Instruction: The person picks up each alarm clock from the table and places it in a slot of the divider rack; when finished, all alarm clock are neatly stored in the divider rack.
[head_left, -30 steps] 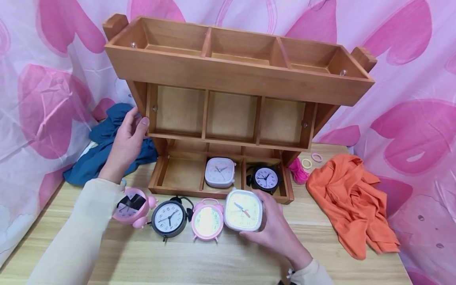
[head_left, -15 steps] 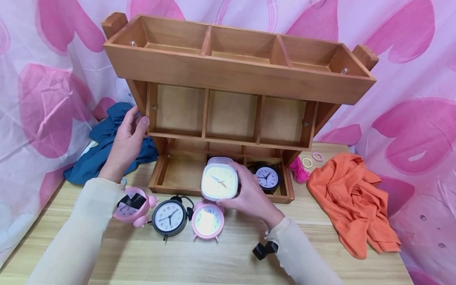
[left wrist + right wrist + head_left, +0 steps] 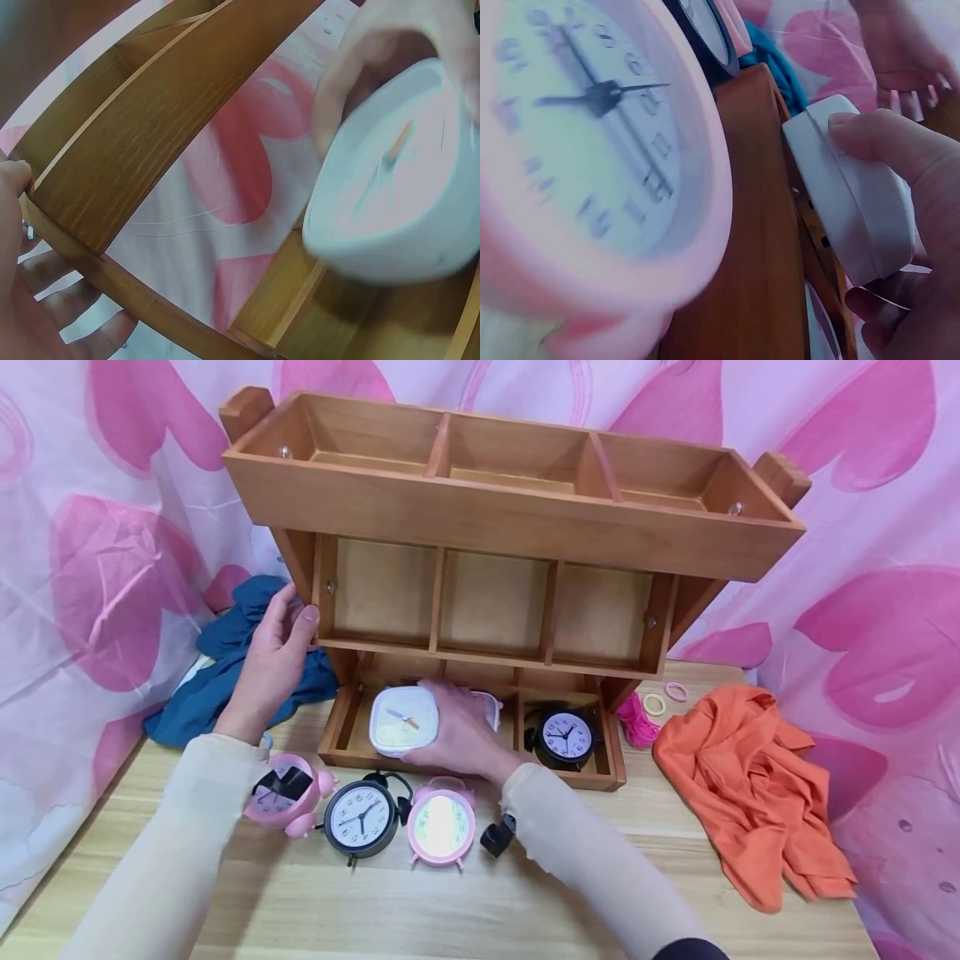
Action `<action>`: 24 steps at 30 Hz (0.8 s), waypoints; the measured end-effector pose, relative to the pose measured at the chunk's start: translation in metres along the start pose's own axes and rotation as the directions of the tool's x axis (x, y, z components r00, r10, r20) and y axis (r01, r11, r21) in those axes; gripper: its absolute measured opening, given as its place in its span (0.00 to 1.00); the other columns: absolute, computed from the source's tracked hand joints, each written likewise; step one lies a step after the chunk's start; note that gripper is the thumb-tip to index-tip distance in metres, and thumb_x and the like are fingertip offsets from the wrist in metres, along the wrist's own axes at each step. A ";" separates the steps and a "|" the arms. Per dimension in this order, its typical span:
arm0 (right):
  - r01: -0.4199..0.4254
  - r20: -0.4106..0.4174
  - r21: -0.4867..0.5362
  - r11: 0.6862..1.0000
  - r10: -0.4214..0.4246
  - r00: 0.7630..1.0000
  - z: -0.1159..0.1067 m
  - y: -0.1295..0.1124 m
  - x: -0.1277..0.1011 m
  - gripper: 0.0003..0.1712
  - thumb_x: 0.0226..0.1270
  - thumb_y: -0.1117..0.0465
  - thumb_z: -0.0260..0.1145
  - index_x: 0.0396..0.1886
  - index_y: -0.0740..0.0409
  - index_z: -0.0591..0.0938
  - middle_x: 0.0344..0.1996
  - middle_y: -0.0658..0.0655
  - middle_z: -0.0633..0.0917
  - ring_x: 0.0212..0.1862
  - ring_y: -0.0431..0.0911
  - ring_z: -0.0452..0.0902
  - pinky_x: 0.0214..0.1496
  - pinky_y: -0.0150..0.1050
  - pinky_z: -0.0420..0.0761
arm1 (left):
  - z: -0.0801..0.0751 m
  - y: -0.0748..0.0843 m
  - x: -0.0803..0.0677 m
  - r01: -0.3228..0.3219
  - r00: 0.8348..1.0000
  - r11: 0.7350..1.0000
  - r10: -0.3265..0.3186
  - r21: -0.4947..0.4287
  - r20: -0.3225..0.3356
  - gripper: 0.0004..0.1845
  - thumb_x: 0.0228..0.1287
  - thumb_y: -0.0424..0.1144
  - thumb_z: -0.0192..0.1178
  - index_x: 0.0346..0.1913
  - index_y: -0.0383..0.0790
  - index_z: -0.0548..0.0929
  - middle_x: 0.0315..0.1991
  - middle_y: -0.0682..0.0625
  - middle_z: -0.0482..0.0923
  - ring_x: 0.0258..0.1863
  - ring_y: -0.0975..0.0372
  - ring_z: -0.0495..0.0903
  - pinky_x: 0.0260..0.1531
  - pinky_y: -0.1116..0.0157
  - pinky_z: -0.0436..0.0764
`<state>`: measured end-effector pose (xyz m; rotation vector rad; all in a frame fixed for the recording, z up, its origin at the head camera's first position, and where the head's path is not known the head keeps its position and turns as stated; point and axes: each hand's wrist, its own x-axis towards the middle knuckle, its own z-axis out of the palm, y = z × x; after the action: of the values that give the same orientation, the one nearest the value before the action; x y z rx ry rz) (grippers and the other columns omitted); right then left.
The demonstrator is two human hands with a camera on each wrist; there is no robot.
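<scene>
In the head view my right hand (image 3: 465,735) grips a white square alarm clock (image 3: 403,720) by its side, over the left compartment of the bottom tray of a wooden shelf (image 3: 510,522). Its thumb and fingers pinch the clock's casing (image 3: 855,187) in the right wrist view. A second pale square clock (image 3: 491,710) in the middle compartment is mostly hidden behind this hand. My left hand (image 3: 273,647) holds the shelf's left side, thumb in front and fingers (image 3: 67,300) behind the side rail. A black round alarm clock (image 3: 564,737) sits in the right compartment.
Along the tray's front stand a pink clock (image 3: 281,793) with black tape, a black twin-bell clock (image 3: 362,818) and another pink clock (image 3: 441,827). Blue cloth (image 3: 232,668) lies left; orange cloth (image 3: 750,785), pink cord (image 3: 637,722) and small rings (image 3: 654,704) lie right.
My right hand has carried the white clock leftward from the front of the tray, across the middle compartment, to above the left one. My left hand stays at the shelf's side.
</scene>
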<state>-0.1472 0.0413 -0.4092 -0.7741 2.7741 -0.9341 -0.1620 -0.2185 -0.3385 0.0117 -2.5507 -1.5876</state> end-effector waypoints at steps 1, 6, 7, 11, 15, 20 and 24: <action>-0.009 0.013 -0.021 1.000 0.010 1.000 0.002 -0.002 0.004 0.59 0.41 0.36 0.79 0.72 0.48 0.63 0.62 0.51 0.75 0.63 0.47 0.69 0.67 0.49 0.67 | 0.000 0.000 0.001 -0.004 1.000 1.000 0.004 -0.002 -0.001 0.34 0.75 0.61 0.42 0.78 0.62 0.49 0.78 0.49 0.54 0.76 0.50 0.57 0.66 0.44 0.68; -0.022 0.041 -0.123 0.992 0.027 0.999 0.013 -0.013 0.024 0.58 0.40 0.32 0.77 0.70 0.47 0.64 0.65 0.53 0.72 0.65 0.51 0.65 0.64 0.53 0.66 | 0.001 -0.002 0.002 -0.003 1.000 1.000 0.003 0.002 -0.007 0.34 0.75 0.61 0.42 0.78 0.61 0.48 0.78 0.50 0.54 0.75 0.50 0.58 0.66 0.44 0.69; -0.022 0.046 -0.141 0.990 0.029 0.999 0.015 -0.015 0.028 0.59 0.40 0.32 0.77 0.71 0.48 0.64 0.67 0.54 0.70 0.66 0.52 0.64 0.64 0.54 0.65 | 0.001 -0.002 0.002 -0.002 1.000 1.000 0.002 0.002 -0.008 0.34 0.75 0.60 0.42 0.79 0.61 0.48 0.78 0.50 0.54 0.76 0.51 0.58 0.66 0.44 0.69; -0.038 0.069 -0.196 0.980 0.052 0.996 0.022 -0.021 0.039 0.60 0.41 0.30 0.76 0.72 0.50 0.64 0.72 0.57 0.67 0.71 0.55 0.59 0.68 0.57 0.61 | 0.002 -0.001 0.002 -0.013 1.000 1.000 0.013 -0.008 -0.007 0.33 0.76 0.59 0.43 0.79 0.59 0.49 0.78 0.49 0.54 0.75 0.50 0.58 0.66 0.44 0.68; -0.052 0.077 -0.245 0.968 0.073 0.994 0.026 -0.023 0.045 0.61 0.42 0.27 0.74 0.73 0.51 0.65 0.73 0.57 0.66 0.74 0.56 0.54 0.69 0.57 0.58 | 0.001 0.000 0.002 -0.025 1.000 1.000 0.025 -0.016 -0.008 0.32 0.76 0.58 0.43 0.78 0.60 0.50 0.77 0.48 0.57 0.74 0.50 0.59 0.66 0.43 0.69; -0.082 0.132 -0.323 0.943 0.130 0.983 0.026 -0.024 0.047 0.61 0.45 0.27 0.72 0.74 0.50 0.63 0.72 0.54 0.68 0.72 0.55 0.54 0.65 0.54 0.59 | 0.001 0.000 0.001 -0.021 1.000 1.000 0.021 -0.009 -0.009 0.32 0.76 0.59 0.42 0.78 0.62 0.50 0.77 0.47 0.57 0.74 0.49 0.59 0.66 0.42 0.68; -0.080 0.190 -0.363 0.928 0.158 0.969 0.022 -0.023 0.046 0.58 0.49 0.28 0.71 0.75 0.48 0.62 0.70 0.51 0.71 0.71 0.55 0.55 0.64 0.53 0.60 | 0.001 0.000 0.001 -0.019 1.000 1.000 0.019 -0.004 -0.010 0.32 0.76 0.60 0.42 0.78 0.62 0.50 0.76 0.47 0.57 0.74 0.49 0.60 0.65 0.42 0.69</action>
<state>-0.1712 -0.0087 -0.4108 -0.6889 2.7845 -0.3075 -0.1636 -0.2176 -0.3391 -0.0058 -2.5329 -1.5814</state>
